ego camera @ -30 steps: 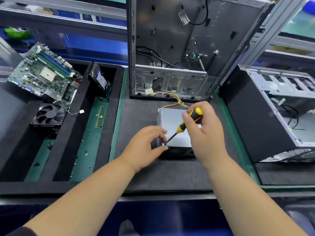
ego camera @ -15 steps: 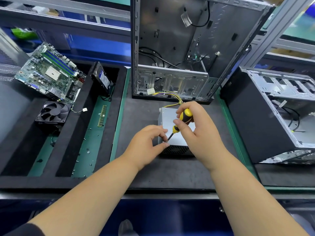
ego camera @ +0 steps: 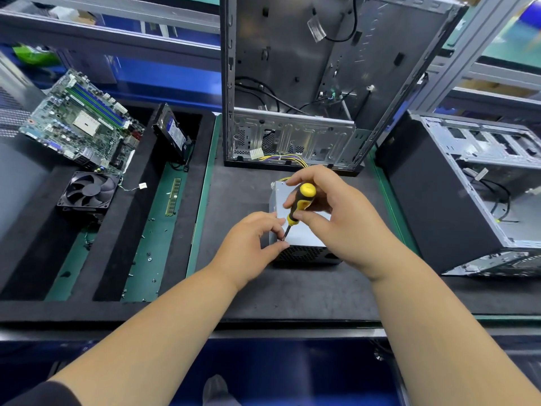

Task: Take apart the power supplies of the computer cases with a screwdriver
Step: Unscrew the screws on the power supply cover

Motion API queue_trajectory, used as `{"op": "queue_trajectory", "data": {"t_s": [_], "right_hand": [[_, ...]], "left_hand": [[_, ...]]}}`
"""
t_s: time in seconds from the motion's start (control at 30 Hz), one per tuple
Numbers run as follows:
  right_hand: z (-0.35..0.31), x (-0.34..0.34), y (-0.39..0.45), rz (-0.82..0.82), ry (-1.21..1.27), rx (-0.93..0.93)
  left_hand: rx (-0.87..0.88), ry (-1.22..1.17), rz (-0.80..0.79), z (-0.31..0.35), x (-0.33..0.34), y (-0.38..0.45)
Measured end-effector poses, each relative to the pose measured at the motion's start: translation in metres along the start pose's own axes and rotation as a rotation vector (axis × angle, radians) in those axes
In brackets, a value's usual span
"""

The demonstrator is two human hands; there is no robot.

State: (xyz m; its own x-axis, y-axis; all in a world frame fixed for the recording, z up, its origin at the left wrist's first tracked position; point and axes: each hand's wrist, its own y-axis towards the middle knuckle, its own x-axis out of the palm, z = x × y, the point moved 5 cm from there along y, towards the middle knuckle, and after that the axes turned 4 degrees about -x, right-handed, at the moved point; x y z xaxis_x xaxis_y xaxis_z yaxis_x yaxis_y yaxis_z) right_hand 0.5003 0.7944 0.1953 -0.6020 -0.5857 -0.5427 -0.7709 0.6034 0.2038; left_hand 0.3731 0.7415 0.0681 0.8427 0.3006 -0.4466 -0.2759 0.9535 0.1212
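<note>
Right hand [ego camera: 342,221] grips screwdriver [ego camera: 298,205]; left hand [ego camera: 251,247] pinches its tip.

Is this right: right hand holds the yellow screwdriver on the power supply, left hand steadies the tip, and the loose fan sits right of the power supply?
Not quite. In the head view the fan sits to the left of the power supply, below the motherboard. The rest holds: the right hand grips the screwdriver, and the left hand pinches at its tip.

Matt grey metal power supply [ego camera: 304,230], glossy yellow-black plastic screwdriver [ego camera: 300,200] handle.
</note>
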Motion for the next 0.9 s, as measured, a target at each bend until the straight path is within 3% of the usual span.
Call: {"op": "queue_trajectory", "data": {"t_s": [0.1, 0.33, 0.53, 0.9], "right_hand": [[0.002, 0.004, -0.001, 0.025, -0.035, 0.031], [0.005, 0.000, -0.004, 0.290, -0.172, -0.031], [0.008, -0.008, -0.006, 0.296, -0.058, 0.044], [0.002, -0.003, -0.005, 0.344, -0.131, -0.132]], "left_hand": [[-0.009, -0.010, 0.011, 0.000, 0.000, -0.001], [-0.005, 0.006, 0.022, -0.003, 0.002, -0.003], [-0.004, 0.014, 0.024, -0.005, 0.001, -0.003], [-0.016, 0.020, 0.022, -0.005, 0.002, -0.003]]}}
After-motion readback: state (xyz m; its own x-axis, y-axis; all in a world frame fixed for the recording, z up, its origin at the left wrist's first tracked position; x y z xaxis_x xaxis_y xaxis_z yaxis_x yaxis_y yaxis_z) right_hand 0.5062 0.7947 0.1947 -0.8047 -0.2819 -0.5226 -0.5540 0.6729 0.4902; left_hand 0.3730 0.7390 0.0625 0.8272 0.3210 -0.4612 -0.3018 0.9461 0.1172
